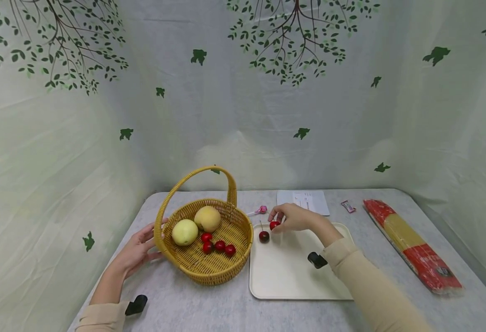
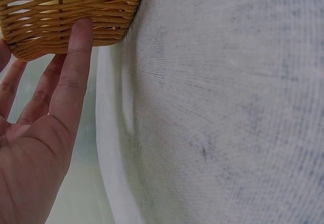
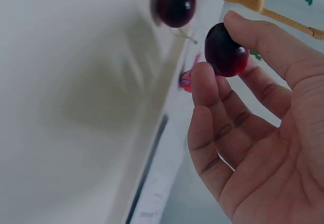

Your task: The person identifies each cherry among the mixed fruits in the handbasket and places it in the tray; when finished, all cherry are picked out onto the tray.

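My right hand (image 1: 291, 217) pinches a red cherry (image 3: 226, 50) between thumb and fingers, above the far left part of a cream tray (image 1: 284, 276). A dark cherry (image 1: 264, 237) with its stem up sits on the tray, just left of that hand. My left hand (image 1: 140, 249) touches the left side of a yellow wicker basket (image 1: 222, 278) with fairly straight fingers; in the left wrist view a finger (image 2: 76, 72) lies against the weave. Inside the basket are a pale green round fruit (image 1: 185, 232), a yellowish round fruit (image 1: 207, 218) and several red cherries (image 1: 219, 246).
Behind the tray lie a lollipop (image 1: 261, 210) in a pink wrapper and a white printed sheet (image 1: 305, 201). A small wrapped candy (image 1: 348, 206) and a long red-and-yellow packet (image 1: 411, 244) lie on the right. The basket's tall handle (image 1: 197, 171) arches over it.
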Tool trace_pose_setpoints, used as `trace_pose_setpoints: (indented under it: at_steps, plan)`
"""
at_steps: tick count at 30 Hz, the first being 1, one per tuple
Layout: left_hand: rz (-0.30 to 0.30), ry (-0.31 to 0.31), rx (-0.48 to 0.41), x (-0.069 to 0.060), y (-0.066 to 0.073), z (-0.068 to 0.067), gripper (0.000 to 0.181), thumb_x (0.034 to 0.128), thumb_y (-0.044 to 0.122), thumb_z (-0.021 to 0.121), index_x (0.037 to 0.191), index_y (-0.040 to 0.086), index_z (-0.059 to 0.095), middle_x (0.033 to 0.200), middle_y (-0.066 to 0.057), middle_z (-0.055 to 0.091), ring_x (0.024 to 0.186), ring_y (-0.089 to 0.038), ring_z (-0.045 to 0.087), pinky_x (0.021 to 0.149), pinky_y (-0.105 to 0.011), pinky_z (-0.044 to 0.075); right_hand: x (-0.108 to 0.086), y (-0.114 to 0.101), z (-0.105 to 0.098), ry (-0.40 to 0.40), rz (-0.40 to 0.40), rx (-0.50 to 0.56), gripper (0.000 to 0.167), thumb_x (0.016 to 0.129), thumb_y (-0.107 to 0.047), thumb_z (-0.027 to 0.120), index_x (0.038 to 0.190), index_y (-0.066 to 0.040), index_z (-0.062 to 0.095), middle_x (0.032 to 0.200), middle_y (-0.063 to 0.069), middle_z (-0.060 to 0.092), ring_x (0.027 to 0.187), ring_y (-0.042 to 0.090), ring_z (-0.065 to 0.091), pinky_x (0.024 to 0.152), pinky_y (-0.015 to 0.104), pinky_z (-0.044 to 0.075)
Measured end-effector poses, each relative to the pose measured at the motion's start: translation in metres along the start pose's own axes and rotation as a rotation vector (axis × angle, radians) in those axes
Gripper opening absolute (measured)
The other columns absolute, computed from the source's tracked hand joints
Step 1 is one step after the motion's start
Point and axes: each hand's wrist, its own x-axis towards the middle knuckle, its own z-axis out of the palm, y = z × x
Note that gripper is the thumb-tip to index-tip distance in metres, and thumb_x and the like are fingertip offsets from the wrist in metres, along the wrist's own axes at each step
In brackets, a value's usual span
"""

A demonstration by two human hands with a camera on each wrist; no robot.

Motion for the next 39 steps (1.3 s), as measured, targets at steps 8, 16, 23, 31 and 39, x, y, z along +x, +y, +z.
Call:
trace_pose_setpoints:
  at_steps: [8, 16, 23, 31, 39]
  plan:
    - [0.008, -0.023, -0.006, 0.0, 0.001, 0.0, 0.068, 0.1135, 0.024, 0.056, 0.172, 0.013, 0.023, 0.177, -0.024, 0.018, 0.125, 0.004, 0.061, 0.106, -0.056, 0.058, -0.001, 0.017, 0.012, 0.014, 0.046, 0.029, 0.024, 0.09, -0.017, 0.087, 0.11, -0.014, 0.074, 0.096, 0.003, 0.068, 0.087, 0.016, 0.06, 0.076, 0.028, 0.048]
    - [0.012, -0.024, -0.008, 0.0, 0.001, 0.0, 0.068, 0.1134, 0.025, 0.057, 0.172, 0.014, 0.023, 0.176, -0.024, 0.019, 0.126, 0.004, 0.061, 0.106, -0.056, 0.058, -0.001, 0.026, 0.018, 0.02, 0.043, 0.049, 0.026, 0.089, -0.016, 0.088, 0.109, -0.011, 0.072, 0.097, 0.003, 0.068, 0.088, 0.015, 0.059, 0.077, 0.028, 0.047]
    - [-0.001, -0.024, -0.014, 0.0, 0.001, -0.001, 0.07, 0.1129, 0.024, 0.057, 0.172, 0.014, 0.021, 0.177, -0.023, 0.017, 0.125, 0.005, 0.061, 0.107, -0.056, 0.058, -0.001, 0.027, 0.022, 0.013, 0.072, 0.051, 0.027, 0.088, -0.019, 0.09, 0.109, -0.013, 0.073, 0.096, 0.003, 0.067, 0.089, 0.016, 0.057, 0.078, 0.029, 0.047]
    - [0.015, -0.026, 0.004, 0.0, 0.0, 0.0, 0.067, 0.1138, 0.025, 0.056, 0.172, 0.014, 0.024, 0.174, -0.02, 0.024, 0.127, 0.001, 0.062, 0.105, -0.052, 0.06, -0.001, 0.028, 0.025, -0.005, 0.116, 0.043, 0.028, 0.089, -0.021, 0.09, 0.108, -0.015, 0.072, 0.094, 0.003, 0.063, 0.09, 0.018, 0.055, 0.078, 0.03, 0.045]
    - [0.029, -0.032, 0.008, 0.0, -0.002, -0.001, 0.066, 0.1141, 0.025, 0.055, 0.172, 0.014, 0.025, 0.161, 0.002, 0.045, 0.127, 0.001, 0.062, 0.102, -0.046, 0.062, 0.0, 0.028, 0.026, -0.014, 0.121, 0.048, 0.03, 0.088, -0.022, 0.091, 0.11, -0.015, 0.072, 0.094, 0.003, 0.063, 0.09, 0.019, 0.055, 0.078, 0.031, 0.045]
